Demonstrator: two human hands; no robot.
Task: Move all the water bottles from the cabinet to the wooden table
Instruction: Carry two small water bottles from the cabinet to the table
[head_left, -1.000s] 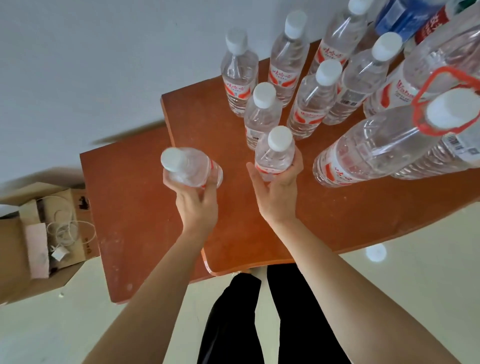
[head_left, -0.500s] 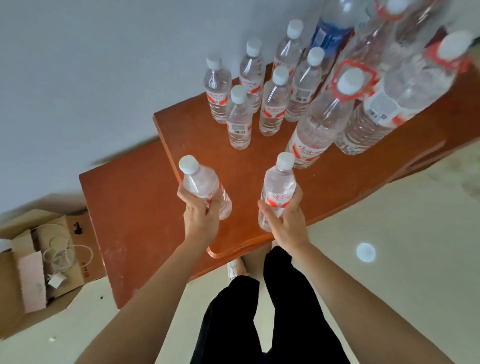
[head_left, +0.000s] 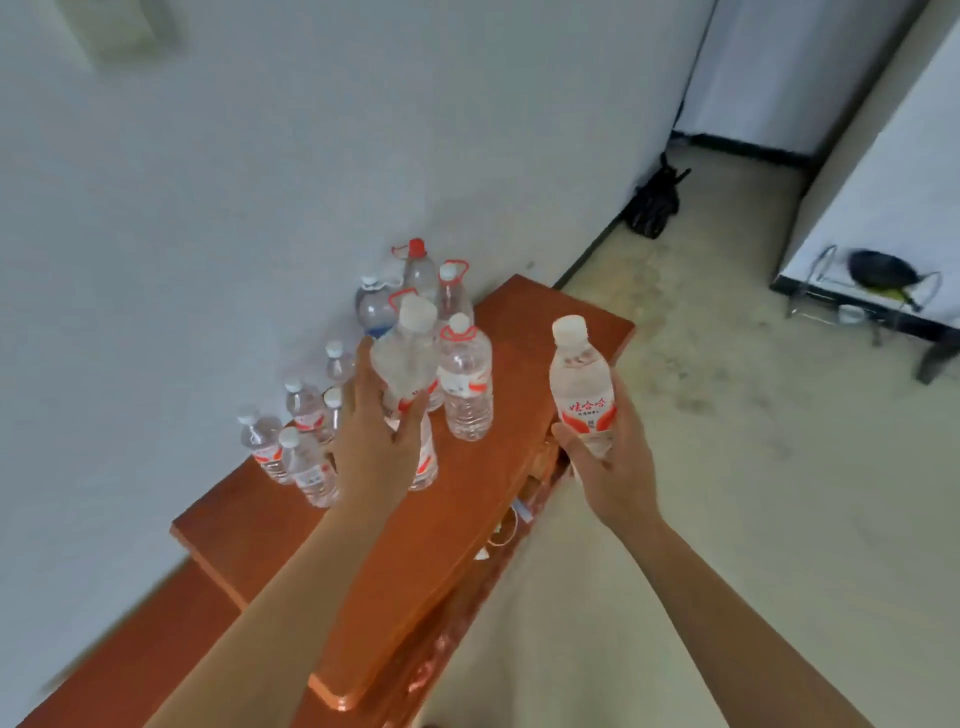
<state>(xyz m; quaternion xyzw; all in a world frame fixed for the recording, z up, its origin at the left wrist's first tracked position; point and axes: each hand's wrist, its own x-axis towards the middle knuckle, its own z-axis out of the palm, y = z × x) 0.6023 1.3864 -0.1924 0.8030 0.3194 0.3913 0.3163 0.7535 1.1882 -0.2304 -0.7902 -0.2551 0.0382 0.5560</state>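
**Step in hand (judged):** carrying, one water bottle per hand. Whether the bottles are leaving or arriving cannot be told from this view.

1. Surface (head_left: 415, 571): reddish-brown wooden top running near-left to far-right. Its rounded near corner is between the forearms, and its right edge drops to the floor (head_left: 727, 467).
2. Left hand (head_left: 379, 441): fingers and thumb wrapped round the lower body of the left bottle (head_left: 405, 364). The bottle is white-capped, tilted slightly, and held over the surface in front of the standing stock.
3. Right hand (head_left: 608, 457): curled round the base of the right bottle (head_left: 582, 384). The bottle is upright with its red label facing the camera, past the surface's right edge and over the floor.
4. Small bottles (head_left: 291, 457): a cluster standing on the left, by the wall (head_left: 260, 208).
5. Large bottles (head_left: 465, 384): red carry-rings, standing mid to far, close together.
6. Black bag (head_left: 654, 202): on the floor at the far wall.
7. Wire rack (head_left: 878, 291): far right, holding a dark pan.

**Next move (judged):** keep both bottles upright and keep the left bottle clear of the packed standing bottles.

**Open room:** wide bare floor to the right. The left is closed off by the wall.
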